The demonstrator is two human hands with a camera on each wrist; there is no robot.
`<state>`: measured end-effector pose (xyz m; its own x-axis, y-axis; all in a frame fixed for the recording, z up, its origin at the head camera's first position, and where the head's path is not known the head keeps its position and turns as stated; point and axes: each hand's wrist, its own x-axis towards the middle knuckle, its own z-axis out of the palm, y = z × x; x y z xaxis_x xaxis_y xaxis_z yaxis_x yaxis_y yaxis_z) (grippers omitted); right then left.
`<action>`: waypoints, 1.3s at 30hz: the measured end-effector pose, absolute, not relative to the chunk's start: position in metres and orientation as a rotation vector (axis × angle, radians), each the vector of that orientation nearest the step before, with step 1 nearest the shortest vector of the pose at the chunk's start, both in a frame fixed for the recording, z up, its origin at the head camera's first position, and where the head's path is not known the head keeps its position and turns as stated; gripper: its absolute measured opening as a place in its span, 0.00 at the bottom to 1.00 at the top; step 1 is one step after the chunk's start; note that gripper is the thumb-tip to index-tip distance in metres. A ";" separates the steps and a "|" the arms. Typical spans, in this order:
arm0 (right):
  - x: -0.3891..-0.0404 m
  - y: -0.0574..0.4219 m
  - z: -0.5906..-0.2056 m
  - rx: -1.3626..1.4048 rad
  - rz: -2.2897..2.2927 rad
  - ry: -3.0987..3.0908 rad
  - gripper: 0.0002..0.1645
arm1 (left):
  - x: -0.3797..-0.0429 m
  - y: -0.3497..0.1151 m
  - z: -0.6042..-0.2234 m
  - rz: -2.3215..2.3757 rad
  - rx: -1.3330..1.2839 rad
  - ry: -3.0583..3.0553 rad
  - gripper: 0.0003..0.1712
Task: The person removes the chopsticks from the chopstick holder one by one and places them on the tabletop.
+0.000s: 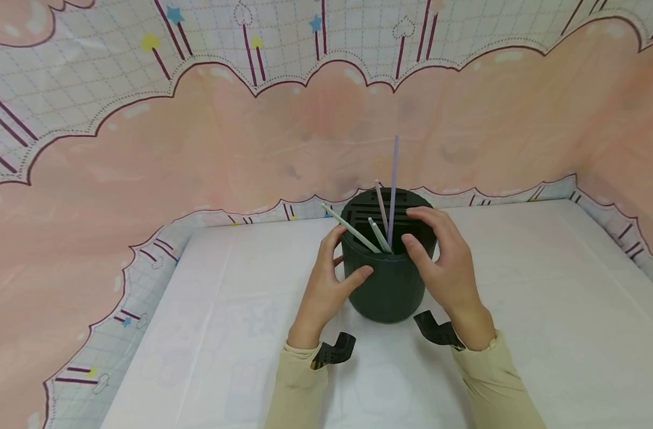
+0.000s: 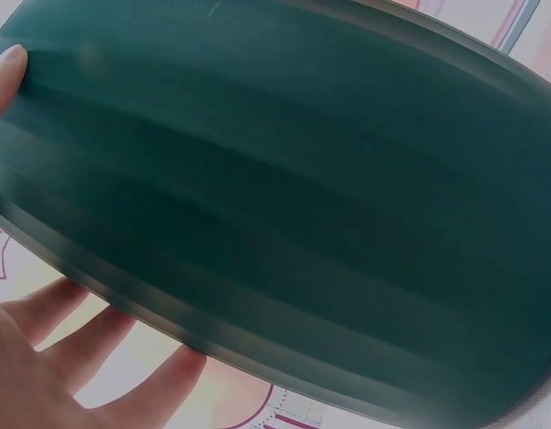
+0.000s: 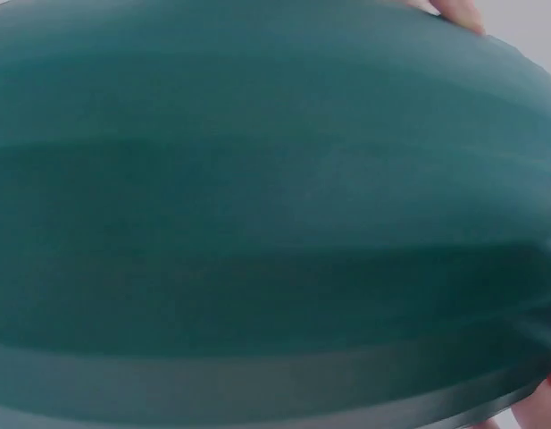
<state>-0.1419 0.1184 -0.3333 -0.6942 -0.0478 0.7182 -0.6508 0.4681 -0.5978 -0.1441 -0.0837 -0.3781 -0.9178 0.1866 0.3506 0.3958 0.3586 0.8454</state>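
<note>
A dark green pen holder (image 1: 385,292) with a slatted inside stands on the white table, tilted slightly in the head view. Several thin sticks lean in it: a tall purple stick (image 1: 393,185), a pinkish stick (image 1: 381,205) and pale green sticks (image 1: 350,227). My left hand (image 1: 329,283) grips its left side, thumb on the front wall, fingers round the side. On the right, my right hand (image 1: 447,259) holds the rim, thumb and forefinger bent over the opening. Its green wall (image 2: 284,197) fills most of the left wrist view, and likewise the right wrist view.
The white table (image 1: 241,310) spreads to both sides of the pen holder. Behind it hangs a peach and white patterned cloth (image 1: 224,149). Black straps (image 1: 337,348) sit on both wrists, next to beige sleeves.
</note>
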 end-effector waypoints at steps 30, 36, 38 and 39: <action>-0.140 0.106 -0.329 0.705 1.006 -2.243 0.20 | -0.146 -0.085 -0.380 -1.567 -0.521 -2.417 0.43; -0.141 0.107 -0.329 0.658 1.084 -2.187 0.22 | -0.148 -0.084 -0.379 -1.572 -0.535 -2.406 0.42; -0.141 0.108 -0.329 0.641 1.113 -2.148 0.21 | -0.148 -0.083 -0.379 -1.577 -0.540 -2.407 0.42; -0.140 0.109 -0.329 0.631 1.123 -2.133 0.20 | -0.147 -0.083 -0.378 -1.580 -0.541 -2.409 0.42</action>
<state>-0.1402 0.1087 -0.3290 -0.6810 -0.1170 0.7229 -0.6622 0.5198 -0.5397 -0.1472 -0.0833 -0.3784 -0.9106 0.1872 0.3684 0.4125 0.3581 0.8376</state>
